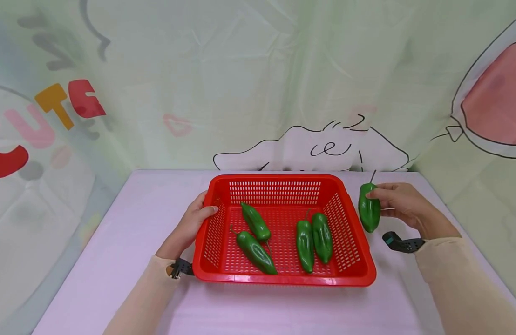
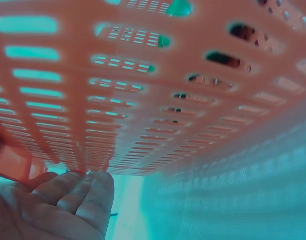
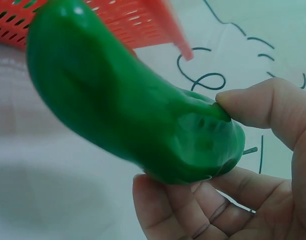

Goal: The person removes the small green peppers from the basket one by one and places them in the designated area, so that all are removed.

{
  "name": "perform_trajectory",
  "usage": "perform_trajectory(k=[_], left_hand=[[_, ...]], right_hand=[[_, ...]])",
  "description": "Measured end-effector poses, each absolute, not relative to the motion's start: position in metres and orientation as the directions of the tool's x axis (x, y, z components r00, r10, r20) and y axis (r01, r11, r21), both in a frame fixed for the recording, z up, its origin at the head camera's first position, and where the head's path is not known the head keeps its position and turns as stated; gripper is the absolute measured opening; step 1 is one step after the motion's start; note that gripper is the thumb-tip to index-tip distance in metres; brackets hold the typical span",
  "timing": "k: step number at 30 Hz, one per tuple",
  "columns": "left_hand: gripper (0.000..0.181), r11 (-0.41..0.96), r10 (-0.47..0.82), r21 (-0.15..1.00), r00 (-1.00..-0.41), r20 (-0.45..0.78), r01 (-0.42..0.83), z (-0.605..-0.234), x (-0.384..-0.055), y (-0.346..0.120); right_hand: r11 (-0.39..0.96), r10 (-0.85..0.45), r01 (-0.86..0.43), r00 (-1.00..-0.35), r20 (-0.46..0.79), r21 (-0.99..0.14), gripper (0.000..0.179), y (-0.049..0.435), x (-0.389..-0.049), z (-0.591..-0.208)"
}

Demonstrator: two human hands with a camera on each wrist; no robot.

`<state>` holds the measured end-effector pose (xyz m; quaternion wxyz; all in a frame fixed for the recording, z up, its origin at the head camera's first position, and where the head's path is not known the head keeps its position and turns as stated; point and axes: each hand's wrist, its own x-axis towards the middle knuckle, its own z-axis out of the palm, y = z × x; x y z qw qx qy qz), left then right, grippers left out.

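Note:
My right hand (image 1: pixel 398 202) pinches a green pepper (image 1: pixel 369 208) between thumb and fingers, just outside the right wall of a red plastic basket (image 1: pixel 283 280). The pepper hangs with its stem up and its tip down. In the right wrist view, the thumb presses one side of this pepper (image 3: pixel 128 110) near the stem end, with the fingers on the other side. My left hand (image 1: pixel 193 218) grips the basket's left rim, thumb over the top and fingers outside the wall. Seen from the left wrist, the fingers (image 2: pixel 88 200) reach up beneath the rim along the slotted side.
Inside the basket, two green peppers (image 1: pixel 256 252) lie at the left and two more (image 1: pixel 305 246) side by side at the right. A pale lilac table (image 1: pixel 262 309) carries the basket. Behind it hangs a printed cloth backdrop (image 1: pixel 249 83), with side cloths left and right.

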<state>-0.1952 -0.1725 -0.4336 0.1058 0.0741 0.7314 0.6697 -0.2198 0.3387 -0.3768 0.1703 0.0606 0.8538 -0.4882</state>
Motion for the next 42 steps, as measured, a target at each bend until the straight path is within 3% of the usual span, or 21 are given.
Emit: perform_trajectory(k=[42], left_hand=[[0.063, 0.093, 0.238, 0.995, -0.969, -0.060, -0.039, -0.434, -0.194, -0.172]], right_hand=[[0.593, 0.000, 0.373, -0.886, -0.464, -0.713, 0.072, 0.342, -0.220, -0.415]])
